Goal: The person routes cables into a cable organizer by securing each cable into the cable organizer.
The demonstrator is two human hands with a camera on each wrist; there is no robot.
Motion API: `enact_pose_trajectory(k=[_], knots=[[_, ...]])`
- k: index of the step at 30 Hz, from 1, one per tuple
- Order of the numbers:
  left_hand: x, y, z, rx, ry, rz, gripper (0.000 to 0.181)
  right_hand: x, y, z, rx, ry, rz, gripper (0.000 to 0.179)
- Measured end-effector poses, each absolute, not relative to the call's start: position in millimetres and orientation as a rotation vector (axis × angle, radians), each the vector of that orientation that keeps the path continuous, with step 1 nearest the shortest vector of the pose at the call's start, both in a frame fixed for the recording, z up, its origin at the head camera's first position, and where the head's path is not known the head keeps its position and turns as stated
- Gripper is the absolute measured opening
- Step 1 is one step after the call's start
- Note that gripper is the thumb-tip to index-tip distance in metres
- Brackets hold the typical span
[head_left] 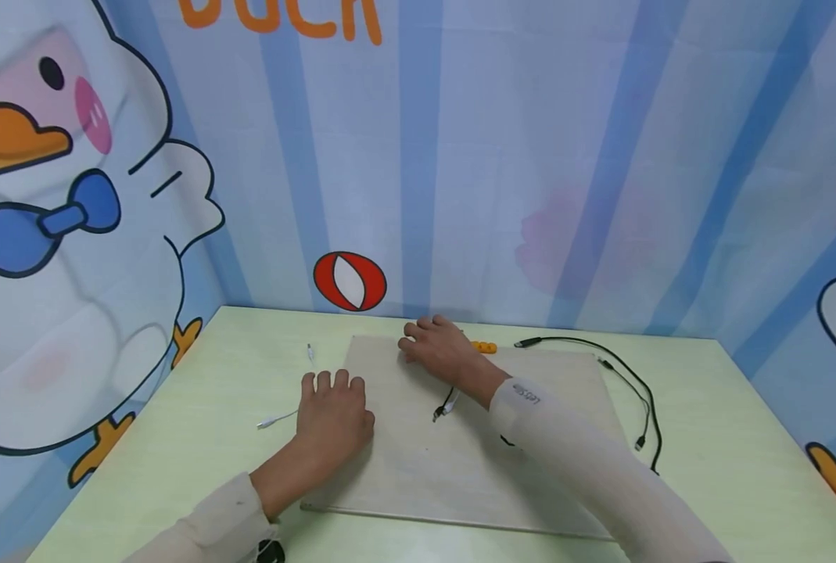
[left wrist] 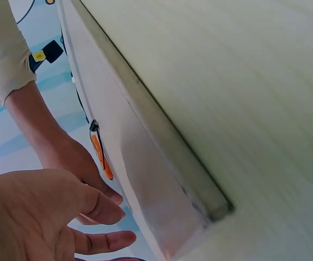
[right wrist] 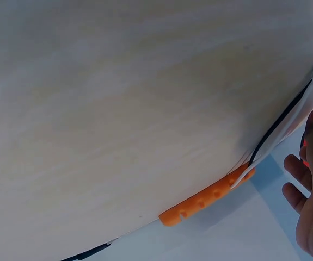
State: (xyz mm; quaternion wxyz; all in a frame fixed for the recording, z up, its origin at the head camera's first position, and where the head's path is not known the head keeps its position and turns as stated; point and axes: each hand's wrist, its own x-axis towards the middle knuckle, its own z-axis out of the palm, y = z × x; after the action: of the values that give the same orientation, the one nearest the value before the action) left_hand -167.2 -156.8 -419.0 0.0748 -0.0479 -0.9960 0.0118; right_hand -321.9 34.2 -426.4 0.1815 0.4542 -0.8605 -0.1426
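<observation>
A beige flat board (head_left: 530,477) lies on the table. My left hand (head_left: 333,414) is over its left edge with relaxed fingers; in the left wrist view the thumb and a finger (left wrist: 104,242) stand apart with nothing between them. Over the back of the board reaches my right hand (head_left: 442,348), its fingers loosely bent. Beside that hand an orange cable organizer (head_left: 484,347) shows at the board's back. A black cable and a white cable (right wrist: 270,147) run from the organizer (right wrist: 208,198); their plug ends (head_left: 446,408) show below the right wrist.
White cable ends lie left of the board, one plug (head_left: 270,423) beside the left hand and another (head_left: 310,353) farther back. On the right, a thick black cable (head_left: 629,367) and a thinner cable (head_left: 641,397) curve along the board's edge. A printed curtain (head_left: 474,172) hangs behind the table.
</observation>
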Motion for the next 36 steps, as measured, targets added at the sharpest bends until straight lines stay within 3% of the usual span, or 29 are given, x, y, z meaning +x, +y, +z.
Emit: enact_pose_trajectory(k=[36], knots=[[-149.2, -205.5, -421.2, -0.071, -2.936, 0.019, 0.022, -311.5, 2.3, -424.4, 1.326, -2.410, -0.574, 0.033]])
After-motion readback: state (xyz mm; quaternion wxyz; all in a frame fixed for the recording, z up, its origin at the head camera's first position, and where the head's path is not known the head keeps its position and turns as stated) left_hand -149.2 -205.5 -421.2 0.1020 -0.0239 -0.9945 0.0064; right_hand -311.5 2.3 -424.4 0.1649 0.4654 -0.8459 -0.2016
